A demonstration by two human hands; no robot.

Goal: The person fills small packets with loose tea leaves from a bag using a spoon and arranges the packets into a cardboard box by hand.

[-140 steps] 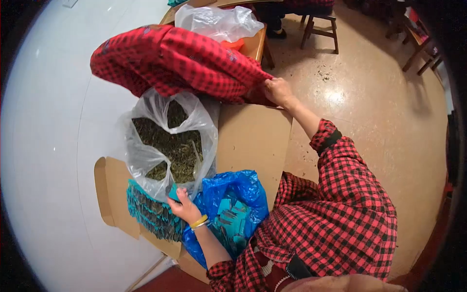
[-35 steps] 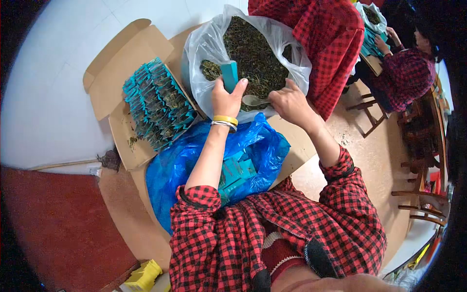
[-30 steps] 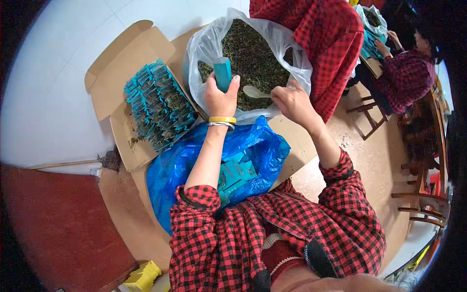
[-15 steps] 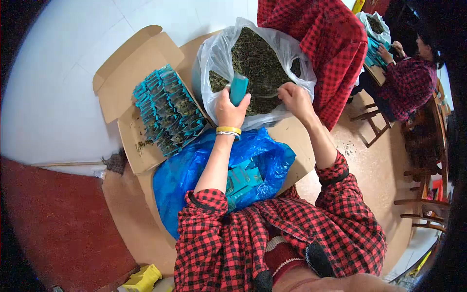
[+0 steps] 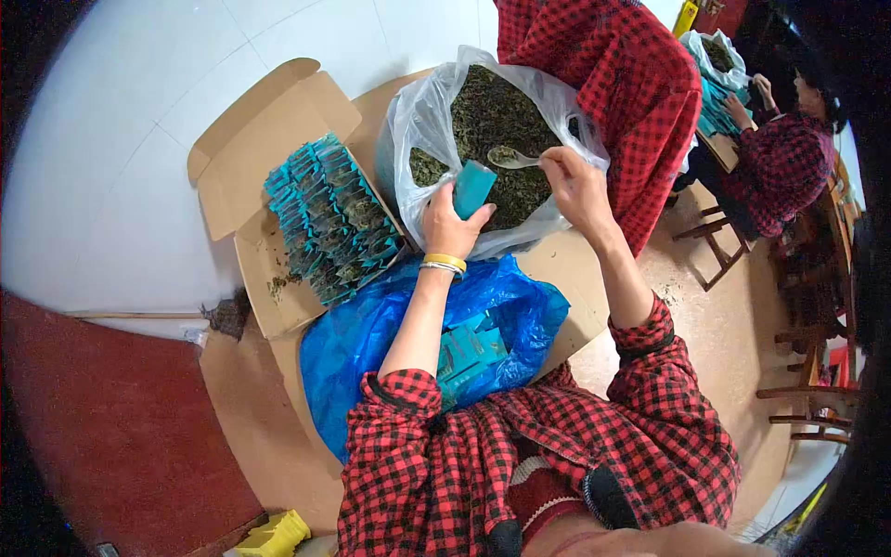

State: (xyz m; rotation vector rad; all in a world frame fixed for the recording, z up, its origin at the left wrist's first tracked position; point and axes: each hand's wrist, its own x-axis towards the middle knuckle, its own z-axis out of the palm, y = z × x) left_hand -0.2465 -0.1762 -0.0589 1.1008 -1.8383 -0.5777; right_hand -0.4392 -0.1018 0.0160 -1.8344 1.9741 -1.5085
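Observation:
My left hand point(image 5: 453, 223) is closed around a teal packet point(image 5: 474, 189) held at the near side of a clear plastic bag point(image 5: 415, 121). Dark dried leaves point(image 5: 497, 111) fill that bag. Between the fingers of my right hand point(image 5: 577, 187) is the handle of a pale spoon point(image 5: 507, 158), its bowl above the leaves and carrying some of them. Nearer to me, a blue plastic bag point(image 5: 348, 320) lies open with flat teal packets point(image 5: 471, 349) inside. Left of the clear bag, rows of filled teal packets point(image 5: 329, 218) stand in a cardboard box point(image 5: 269, 302).
Red and black checked cloth point(image 5: 650, 102) hangs at the clear bag's far right. A co-worker point(image 5: 784, 167) sits at the upper right near a wooden stool point(image 5: 710, 246). Wooden chairs point(image 5: 812, 399) stand at the right. Yellow items point(image 5: 276, 535) lie at the lower left.
Since half a second ago, the spoon has risen out of the leaves with some in its bowl. The teal packet stays in my left hand. The whole view has shifted slightly.

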